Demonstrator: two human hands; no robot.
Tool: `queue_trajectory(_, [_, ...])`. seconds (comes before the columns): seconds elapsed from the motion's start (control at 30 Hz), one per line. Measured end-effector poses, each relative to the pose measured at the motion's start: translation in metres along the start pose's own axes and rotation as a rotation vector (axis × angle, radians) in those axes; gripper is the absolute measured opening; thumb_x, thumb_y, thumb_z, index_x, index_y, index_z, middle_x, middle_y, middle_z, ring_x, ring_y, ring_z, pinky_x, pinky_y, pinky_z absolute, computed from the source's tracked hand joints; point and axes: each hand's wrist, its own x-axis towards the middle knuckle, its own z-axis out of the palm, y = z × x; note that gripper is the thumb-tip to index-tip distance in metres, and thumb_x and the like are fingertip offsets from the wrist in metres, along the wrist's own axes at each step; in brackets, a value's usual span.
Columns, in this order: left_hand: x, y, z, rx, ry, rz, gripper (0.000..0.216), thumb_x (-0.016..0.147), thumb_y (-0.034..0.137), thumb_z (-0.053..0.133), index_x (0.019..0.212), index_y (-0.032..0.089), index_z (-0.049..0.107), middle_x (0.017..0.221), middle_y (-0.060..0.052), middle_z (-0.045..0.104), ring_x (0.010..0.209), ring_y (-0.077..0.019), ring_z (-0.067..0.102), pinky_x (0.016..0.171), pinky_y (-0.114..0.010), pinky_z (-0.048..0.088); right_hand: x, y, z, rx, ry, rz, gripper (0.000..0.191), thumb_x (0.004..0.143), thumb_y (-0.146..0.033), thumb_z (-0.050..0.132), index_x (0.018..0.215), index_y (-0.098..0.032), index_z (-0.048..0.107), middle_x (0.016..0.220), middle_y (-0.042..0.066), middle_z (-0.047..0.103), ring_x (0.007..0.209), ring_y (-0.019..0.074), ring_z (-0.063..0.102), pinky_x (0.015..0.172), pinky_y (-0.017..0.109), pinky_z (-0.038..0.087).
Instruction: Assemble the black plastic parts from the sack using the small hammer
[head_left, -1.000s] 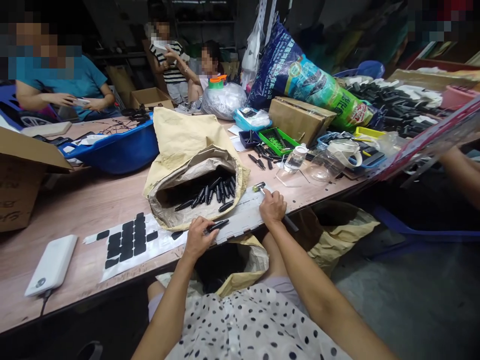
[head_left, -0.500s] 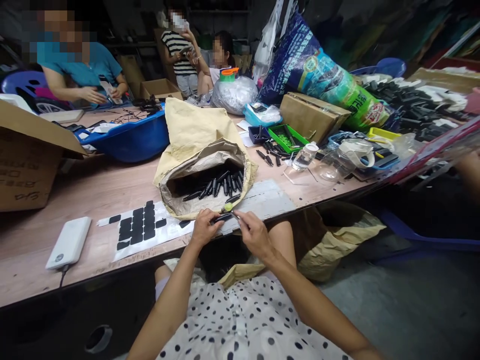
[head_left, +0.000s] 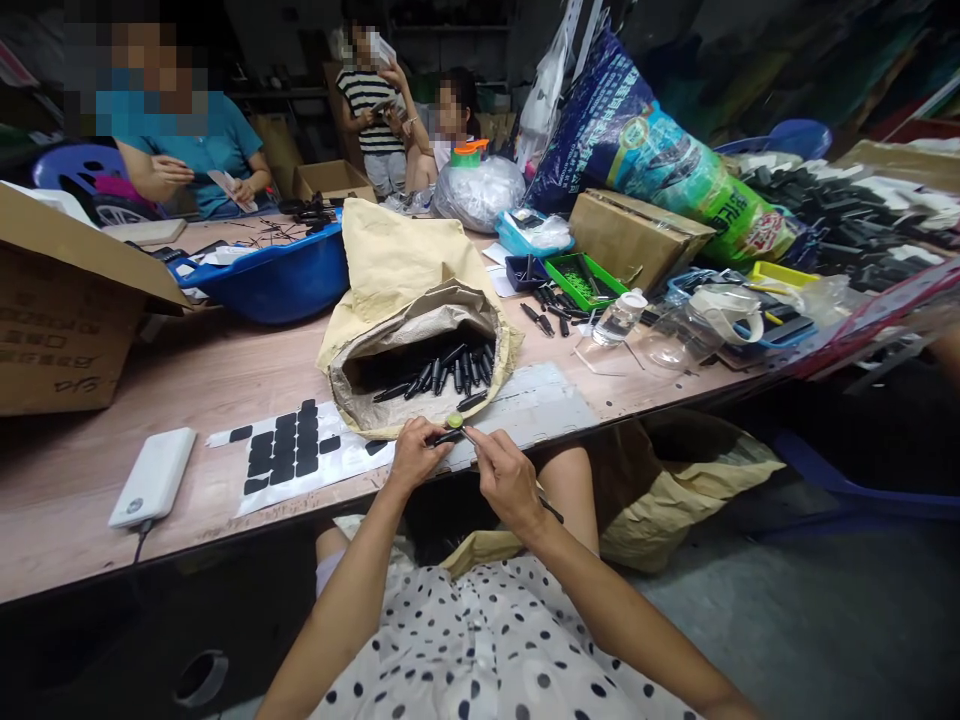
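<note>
My left hand point(head_left: 416, 455) is closed at the table's front edge, its fingers pinching a black pen-shaped piece point(head_left: 450, 436). Close to its right, my right hand point(head_left: 504, 474) grips a thin tool point(head_left: 552, 509), whose dark rear end sticks out beside the wrist. The tool's tip meets the black piece; its exact kind is hidden by my fingers. A small round yellow-green thing point(head_left: 454, 420) sits just above the piece. Directly behind my hands lies an open tan sack point(head_left: 412, 245) with several black pen-shaped pieces point(head_left: 465, 372) in its mouth.
A white sheet of black stickers point(head_left: 289, 450) and a white power bank point(head_left: 154, 478) are on the left. Behind stand a blue basin point(head_left: 274, 280) and a cardboard box point(head_left: 60, 310). A green tray point(head_left: 581, 280) and clear jar point(head_left: 619, 318) are right. A co-worker point(head_left: 187, 160) sits opposite.
The view has shifted slightly. My right hand has turned, so the tool's dark rear end now shows beside my wrist. The co-worker opposite has raised one hand.
</note>
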Motion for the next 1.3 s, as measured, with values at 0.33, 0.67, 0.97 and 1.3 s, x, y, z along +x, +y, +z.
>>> queue_trajectory(0.33, [-0.004, 0.001, 0.002, 0.047, 0.030, 0.012, 0.011, 0.072, 0.016, 0.074, 0.081, 0.022, 0.072, 0.081, -0.002, 0.065, 0.083, -0.0210, 0.059, 0.079, -0.036, 0.049, 0.016, 0.017, -0.010, 0.004, 0.113, 0.145, 0.042, 0.100, -0.020, 0.038, 0.128, -0.025, 0.069, 0.101, 0.007, 0.068, 0.096, 0.0185, 0.062, 0.085, 0.026, 0.049])
queue_trajectory(0.67, [-0.005, 0.003, 0.007, 0.121, 0.038, 0.056, 0.006, 0.079, 0.026, 0.075, 0.082, 0.024, 0.070, 0.078, -0.002, 0.061, 0.081, -0.0217, 0.057, 0.077, -0.036, 0.048, 0.080, 0.112, -0.019, -0.363, 0.172, 0.635, 0.037, 0.091, -0.015, 0.051, 0.118, -0.025, 0.075, 0.094, 0.009, 0.057, 0.087, 0.0222, 0.050, 0.069, 0.031, 0.031])
queue_trajectory(0.97, [-0.040, 0.015, 0.000, 0.204, -0.027, 0.271, 0.011, 0.079, 0.030, 0.074, 0.089, 0.024, 0.072, 0.101, -0.007, 0.065, 0.098, -0.0259, 0.059, 0.089, -0.042, 0.046, 0.078, 0.112, -0.004, -0.502, 0.162, 0.529, 0.036, 0.096, -0.018, 0.046, 0.118, -0.024, 0.074, 0.095, 0.011, 0.057, 0.090, 0.0241, 0.047, 0.068, 0.033, 0.024])
queue_trajectory(1.3, [-0.031, 0.027, 0.009, 0.205, 0.145, 0.145, 0.015, 0.091, 0.034, 0.063, 0.099, 0.025, 0.071, 0.100, -0.008, 0.067, 0.098, -0.0268, 0.058, 0.090, -0.044, 0.045, 0.079, 0.109, -0.002, -0.546, 0.121, 0.519, 0.037, 0.096, -0.018, 0.046, 0.123, -0.023, 0.071, 0.099, 0.012, 0.057, 0.093, 0.0253, 0.048, 0.071, 0.033, 0.027])
